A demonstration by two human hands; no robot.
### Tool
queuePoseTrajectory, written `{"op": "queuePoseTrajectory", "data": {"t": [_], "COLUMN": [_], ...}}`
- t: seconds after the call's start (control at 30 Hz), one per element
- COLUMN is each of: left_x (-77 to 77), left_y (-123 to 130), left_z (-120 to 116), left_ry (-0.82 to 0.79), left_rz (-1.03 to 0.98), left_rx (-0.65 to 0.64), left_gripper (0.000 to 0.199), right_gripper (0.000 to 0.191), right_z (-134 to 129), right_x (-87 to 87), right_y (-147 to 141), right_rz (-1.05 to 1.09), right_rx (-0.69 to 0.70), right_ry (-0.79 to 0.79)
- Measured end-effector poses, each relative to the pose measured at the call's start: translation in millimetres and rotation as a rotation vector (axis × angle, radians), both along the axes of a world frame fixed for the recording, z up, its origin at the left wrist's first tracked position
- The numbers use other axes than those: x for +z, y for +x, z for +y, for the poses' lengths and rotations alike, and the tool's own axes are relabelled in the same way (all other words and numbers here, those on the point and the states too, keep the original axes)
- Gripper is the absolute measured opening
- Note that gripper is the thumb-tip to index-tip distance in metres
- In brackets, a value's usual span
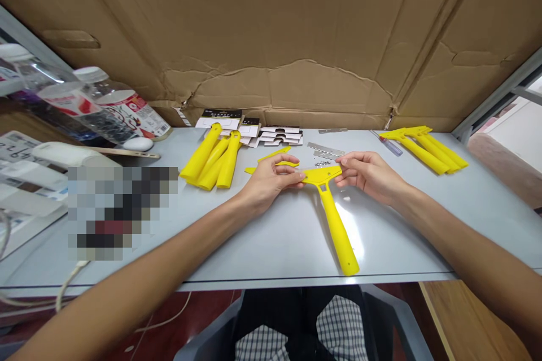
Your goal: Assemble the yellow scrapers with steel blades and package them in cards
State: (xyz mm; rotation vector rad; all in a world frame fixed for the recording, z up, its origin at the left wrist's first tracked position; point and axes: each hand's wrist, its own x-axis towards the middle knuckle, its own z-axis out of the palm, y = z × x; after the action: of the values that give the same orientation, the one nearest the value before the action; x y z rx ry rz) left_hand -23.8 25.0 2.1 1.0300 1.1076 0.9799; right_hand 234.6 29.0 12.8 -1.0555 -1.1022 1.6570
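Note:
A yellow scraper [334, 220] lies at the middle of the table, its T-shaped head away from me and its handle toward the front edge. My left hand [275, 180] pinches the left end of the head. At the right end, the fingers of my right hand [364, 175] are closed on the head's corner. Thin metal blades [326, 150] lie just behind the head, with small screws [322, 164] beside them. Flat yellow pieces [275, 153] rest behind my left hand, partly hidden by it.
Yellow handles [228, 163] and printed cards [218, 119] lie at the back left. Assembled yellow scrapers [427, 149] and a screwdriver [392, 146] are at the right. Plastic bottles [131, 113] lean at the far left. Cardboard [279, 22] stands behind the table.

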Motion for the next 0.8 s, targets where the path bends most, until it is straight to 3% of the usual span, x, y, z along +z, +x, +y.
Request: {"op": "queuePoseTrajectory", "data": {"t": [0.3, 0.63, 0.8], "left_x": [-1.3, 5.5, 4.4], "left_y": [-0.4, 2.0, -0.3], "left_z": [-0.7, 4.9, 4.6], "left_ry": [0.025, -0.079, -0.062], "left_rz": [-0.007, -0.082, -0.072], "left_rx": [0.001, 0.027, 0.041], "left_gripper": [0.044, 0.02, 0.025], "right_gripper": [0.032, 0.029, 0.029], "right_z": [-2.3, -1.7, -1.6], "right_x": [1.5, 0.7, 1.3], "right_y": [-1.9, 0.8, 0.3], "right_rz": [-0.005, -0.011, -0.005], "right_rx": [-0.033, -0.056, -0.055], "right_ry": [-0.006, 0.026, 0.027]}}
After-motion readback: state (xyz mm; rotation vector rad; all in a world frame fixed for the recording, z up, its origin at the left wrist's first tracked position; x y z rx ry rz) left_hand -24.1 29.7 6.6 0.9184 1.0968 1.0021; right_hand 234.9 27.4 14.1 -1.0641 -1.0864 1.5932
